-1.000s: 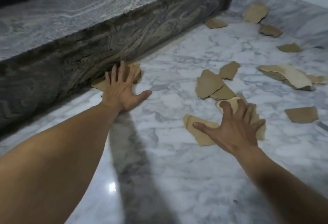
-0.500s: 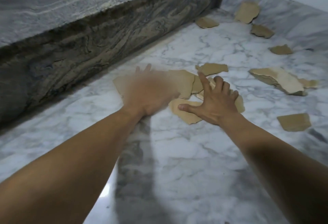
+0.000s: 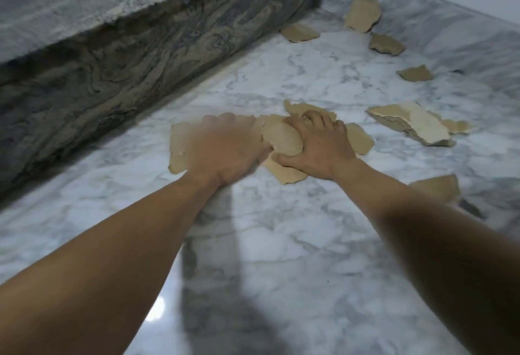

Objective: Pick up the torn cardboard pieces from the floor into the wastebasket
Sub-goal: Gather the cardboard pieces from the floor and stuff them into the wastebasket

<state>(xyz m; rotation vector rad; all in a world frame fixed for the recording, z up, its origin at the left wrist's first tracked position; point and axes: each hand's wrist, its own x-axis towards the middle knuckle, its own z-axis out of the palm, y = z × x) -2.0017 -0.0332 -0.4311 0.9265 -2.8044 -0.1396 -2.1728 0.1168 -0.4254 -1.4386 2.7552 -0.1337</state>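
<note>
Pressing down side by side on the marble floor [image 3: 281,256], both hands sit on a small heap of torn cardboard pieces [image 3: 284,141]. The right hand [image 3: 318,149] is curled, thumb under and fingers over a rounded scrap, so it seems to be closing on it. The left hand [image 3: 225,152] is blurred and lies flat on a wide piece, and whether it grips anything cannot be told. By my reading the job is at an early stage: pieces are being gathered into one pile, none is lifted clear, and no wastebasket is in view. Plenty is left farther out: a thick layered chunk [image 3: 410,124] with a pale peeled face to the right, a flat scrap [image 3: 439,187] beside the right forearm, and four smaller ones near the far corner [image 3: 363,14]. The cardboard is tan, matte and ragged-edged, mostly flat. It should slide easily on the glossy white, grey-veined floor. A dark swirled stone step [image 3: 140,53] rises on the left.
</note>
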